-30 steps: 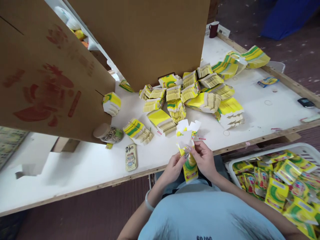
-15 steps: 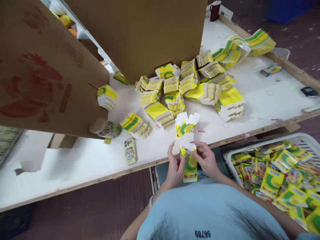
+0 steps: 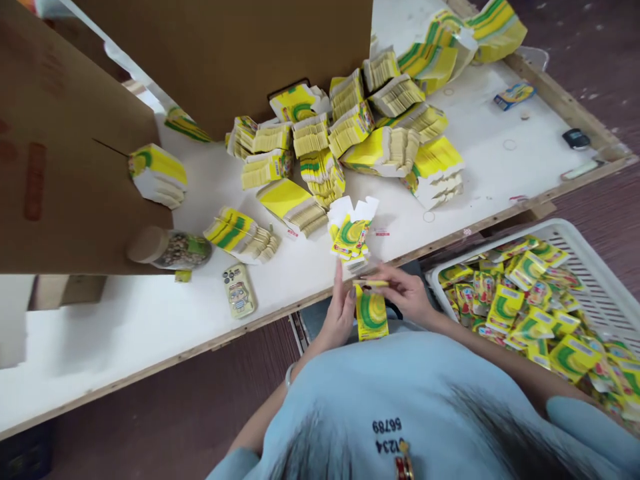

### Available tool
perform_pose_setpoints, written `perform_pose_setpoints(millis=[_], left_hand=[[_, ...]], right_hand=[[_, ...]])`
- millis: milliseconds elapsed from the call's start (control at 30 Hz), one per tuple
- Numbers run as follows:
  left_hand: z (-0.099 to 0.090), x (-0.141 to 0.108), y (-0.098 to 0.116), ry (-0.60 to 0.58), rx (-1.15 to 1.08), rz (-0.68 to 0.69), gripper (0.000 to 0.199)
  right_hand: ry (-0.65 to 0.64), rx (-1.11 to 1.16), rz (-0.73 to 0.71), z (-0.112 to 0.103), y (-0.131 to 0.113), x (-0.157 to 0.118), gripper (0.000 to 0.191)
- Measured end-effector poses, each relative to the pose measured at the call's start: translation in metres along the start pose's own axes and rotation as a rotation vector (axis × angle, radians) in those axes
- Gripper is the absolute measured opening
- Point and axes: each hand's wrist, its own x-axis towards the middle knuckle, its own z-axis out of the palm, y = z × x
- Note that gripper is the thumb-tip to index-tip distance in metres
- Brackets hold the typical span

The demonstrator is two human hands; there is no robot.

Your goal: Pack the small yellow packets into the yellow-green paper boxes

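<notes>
A yellow and green carton [image 3: 372, 315] is held upright at the table's front edge, its top end level with my fingers. My left hand [image 3: 340, 313] grips its left side, fingers pressed together. At its top right, my right hand [image 3: 407, 293] is closed on the carton's top flap, seen almost edge-on. Just beyond my hands, a small pile of opened cartons [image 3: 351, 233] with white flaps lies on the white table [image 3: 195, 320]. Bundles of flat yellow cartons [image 3: 295, 207] spread behind that pile.
A white basket [image 3: 590, 267] of filled yellow packs stands at the right. Left on the table are a phone [image 3: 239, 291] and a jar [image 3: 173, 249]. Large cardboard boxes [image 3: 225, 60] stand at the back left. A small blue box [image 3: 514, 96] lies far right.
The view has shifted, so the table items sit higher and further left. The carton's white top flaps no longer stand up; its top now looks folded over. My right hand has moved slightly away from my left.
</notes>
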Motion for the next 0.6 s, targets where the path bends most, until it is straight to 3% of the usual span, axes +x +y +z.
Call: perform_pose_setpoints(millis=[100,233,300,400,600], left_hand=[[-0.003,0.0,0.006,-0.053,0.085,0.012,0.062],[-0.007,-0.001,0.017,-0.077,0.15,-0.008,0.056],[-0.008,0.0,0.019,-0.098,0.163,-0.009,0.056],[-0.005,0.002,0.015,-0.134,0.14,-0.022,0.057],[0.007,0.003,-0.003,-0.104,0.019,-0.077,0.081]], right_hand=[[-0.162,-0.042,0.006,-0.011,-0.002,-0.004,0.036],[-0.258,0.028,0.311,-0.011,-0.006,-0.002,0.047],[-0.326,0.083,0.382,-0.01,-0.011,0.002,0.049],[-0.351,0.068,0.346,-0.011,-0.021,0.007,0.05],[-0.325,-0.056,0.359,-0.02,-0.023,0.003,0.055]])
